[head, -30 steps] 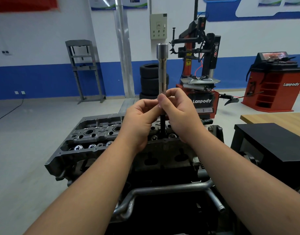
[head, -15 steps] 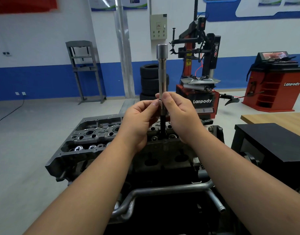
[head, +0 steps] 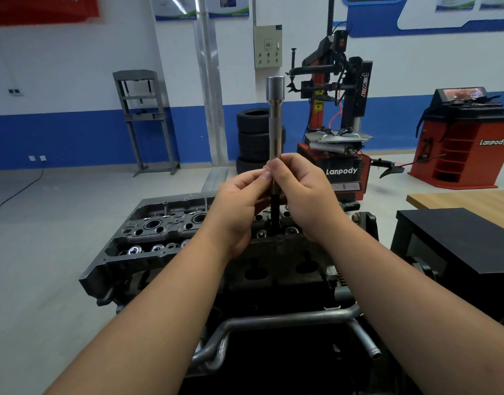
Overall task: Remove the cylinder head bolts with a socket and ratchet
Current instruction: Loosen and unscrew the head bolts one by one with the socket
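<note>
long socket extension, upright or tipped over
Upright. The long socket extension stands vertical above the cylinder head, pinched low down by the left hand and right hand.

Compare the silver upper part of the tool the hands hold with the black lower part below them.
The silver upper part is bright and polished; the black lower part is dark and matte. The silver part rises clear above the left hand and right hand and ends in a wider collar; the black part runs down from the hands into the cylinder head, its tip hidden. Both are slim, upright and in line, forming one shaft that both hands pinch.
</note>
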`<state>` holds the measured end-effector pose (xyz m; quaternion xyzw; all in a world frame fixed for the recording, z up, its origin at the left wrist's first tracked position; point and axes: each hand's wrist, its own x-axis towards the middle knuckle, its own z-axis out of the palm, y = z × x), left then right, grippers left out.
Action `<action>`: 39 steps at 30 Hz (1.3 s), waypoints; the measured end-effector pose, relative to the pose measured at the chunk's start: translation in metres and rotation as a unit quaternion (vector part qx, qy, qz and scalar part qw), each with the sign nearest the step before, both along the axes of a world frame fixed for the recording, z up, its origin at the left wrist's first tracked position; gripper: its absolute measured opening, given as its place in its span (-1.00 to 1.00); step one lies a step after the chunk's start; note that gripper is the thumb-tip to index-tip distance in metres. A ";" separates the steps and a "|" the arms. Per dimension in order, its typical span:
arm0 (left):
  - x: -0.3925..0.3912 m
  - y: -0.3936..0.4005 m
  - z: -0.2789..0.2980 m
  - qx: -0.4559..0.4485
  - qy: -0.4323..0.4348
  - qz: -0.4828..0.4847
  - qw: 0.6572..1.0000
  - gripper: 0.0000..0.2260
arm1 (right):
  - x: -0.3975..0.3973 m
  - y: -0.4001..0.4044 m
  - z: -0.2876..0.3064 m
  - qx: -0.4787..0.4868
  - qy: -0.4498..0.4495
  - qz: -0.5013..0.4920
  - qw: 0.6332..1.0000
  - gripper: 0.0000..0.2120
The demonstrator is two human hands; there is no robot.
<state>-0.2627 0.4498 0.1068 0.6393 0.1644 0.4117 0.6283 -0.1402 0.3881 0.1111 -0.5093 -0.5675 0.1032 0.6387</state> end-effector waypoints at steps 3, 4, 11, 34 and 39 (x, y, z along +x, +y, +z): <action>0.000 0.000 0.001 -0.015 0.000 -0.007 1.000 -0.80 | -0.001 0.000 -0.001 0.004 -0.008 0.003 1.000 -0.81; 0.000 0.000 0.001 -0.015 -0.002 -0.005 1.000 -0.81 | -0.001 0.000 -0.001 0.007 -0.005 0.008 1.000 -0.81; -0.001 -0.003 0.000 0.017 -0.008 0.012 1.000 -0.71 | 0.000 0.001 -0.001 0.011 0.004 0.019 1.000 -0.82; -0.001 -0.001 0.001 -0.010 -0.017 -0.005 1.000 -0.85 | 0.000 0.000 -0.001 0.008 -0.004 0.012 1.000 -0.82; -0.001 -0.003 0.000 0.013 -0.028 0.011 0.999 -0.72 | -0.001 0.001 -0.001 0.011 0.010 0.020 1.000 -0.84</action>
